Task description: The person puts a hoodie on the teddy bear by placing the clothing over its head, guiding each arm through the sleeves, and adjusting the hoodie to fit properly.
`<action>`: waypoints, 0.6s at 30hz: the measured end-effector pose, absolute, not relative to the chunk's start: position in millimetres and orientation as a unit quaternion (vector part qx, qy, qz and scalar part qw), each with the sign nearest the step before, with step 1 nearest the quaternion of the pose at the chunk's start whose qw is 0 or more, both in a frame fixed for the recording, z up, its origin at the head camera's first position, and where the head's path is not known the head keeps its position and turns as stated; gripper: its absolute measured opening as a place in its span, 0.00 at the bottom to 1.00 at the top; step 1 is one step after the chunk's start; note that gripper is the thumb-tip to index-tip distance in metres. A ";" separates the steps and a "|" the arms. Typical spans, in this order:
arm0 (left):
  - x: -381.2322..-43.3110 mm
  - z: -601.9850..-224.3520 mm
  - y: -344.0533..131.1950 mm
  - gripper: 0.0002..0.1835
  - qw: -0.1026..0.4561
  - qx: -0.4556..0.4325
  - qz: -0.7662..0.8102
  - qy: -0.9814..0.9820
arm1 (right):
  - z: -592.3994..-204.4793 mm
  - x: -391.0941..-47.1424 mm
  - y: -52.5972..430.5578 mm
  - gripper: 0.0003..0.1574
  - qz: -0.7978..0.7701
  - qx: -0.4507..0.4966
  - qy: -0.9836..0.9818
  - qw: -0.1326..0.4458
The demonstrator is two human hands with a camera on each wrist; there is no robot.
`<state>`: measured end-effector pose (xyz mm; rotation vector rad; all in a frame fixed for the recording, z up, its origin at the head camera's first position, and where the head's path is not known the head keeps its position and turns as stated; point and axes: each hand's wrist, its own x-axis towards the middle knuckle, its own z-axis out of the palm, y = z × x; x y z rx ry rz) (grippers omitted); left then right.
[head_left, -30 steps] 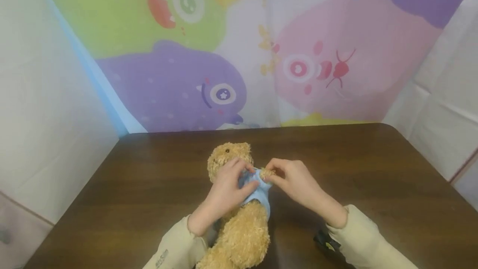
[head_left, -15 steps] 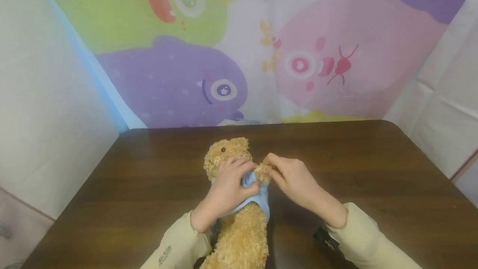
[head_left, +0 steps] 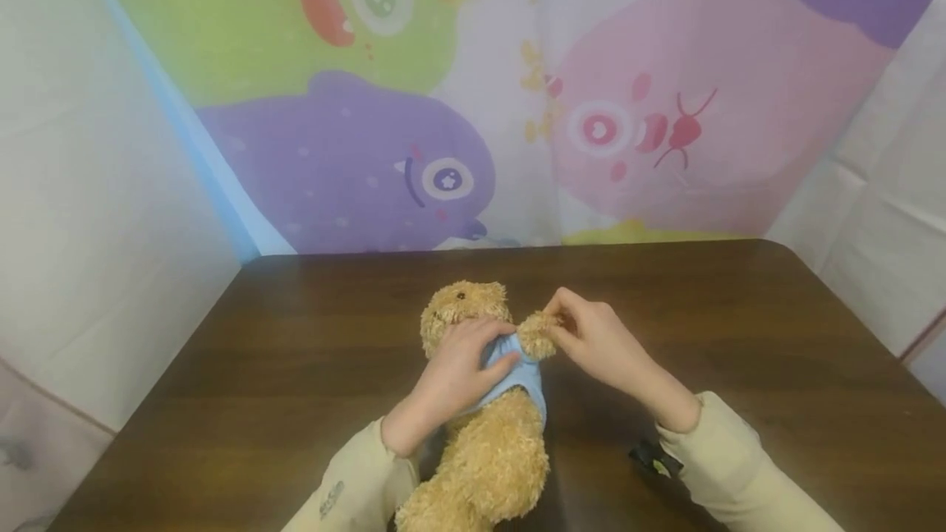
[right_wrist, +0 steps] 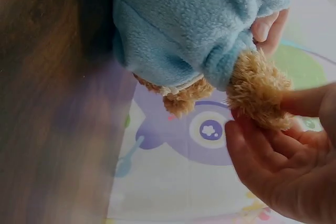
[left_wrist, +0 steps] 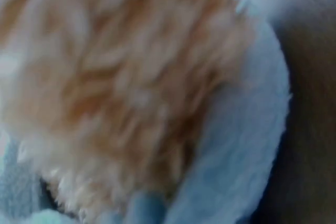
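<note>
Teddy bear (head_left: 480,442): mid-counter (head_left: 739,335), near edge.
Left grip (head_left: 461,368): clutches blue shirt (head_left: 517,368).
Right grip (head_left: 602,343): pinches paw (head_left: 535,333).
Right wrist view: pinching fingertips (right_wrist: 294,100) plain.

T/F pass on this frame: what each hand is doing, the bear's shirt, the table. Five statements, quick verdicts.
1. The right hand pinches the teddy bear's arm. True.
2. The teddy bear wears a red shirt. False: the shirt is light blue.
3. The left hand rests on the bear's chest, fingers on the shirt. True.
4. The bear's arm is fully inside the sleeve. False: it sticks out past the cuff in the right wrist view.
5. The bear lies on a white table. False: the table is dark brown wood.
</note>
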<state>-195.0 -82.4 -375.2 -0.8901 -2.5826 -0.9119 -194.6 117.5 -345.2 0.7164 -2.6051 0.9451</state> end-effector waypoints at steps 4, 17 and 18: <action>-194.2 -376.6 -79.9 0.12 0.170 -0.312 -0.321 -0.878 | -344.4 -191.8 115.3 0.15 0.322 0.259 -0.905 0.102; -195.5 -381.4 -84.2 0.07 0.128 -0.330 -0.323 -0.878 | -351.5 -196.0 118.9 0.09 0.330 0.225 -0.906 0.137; -195.5 -381.1 -85.5 0.10 0.110 -0.340 -0.330 -0.874 | -352.7 -195.9 120.2 0.09 0.329 0.224 -0.908 0.129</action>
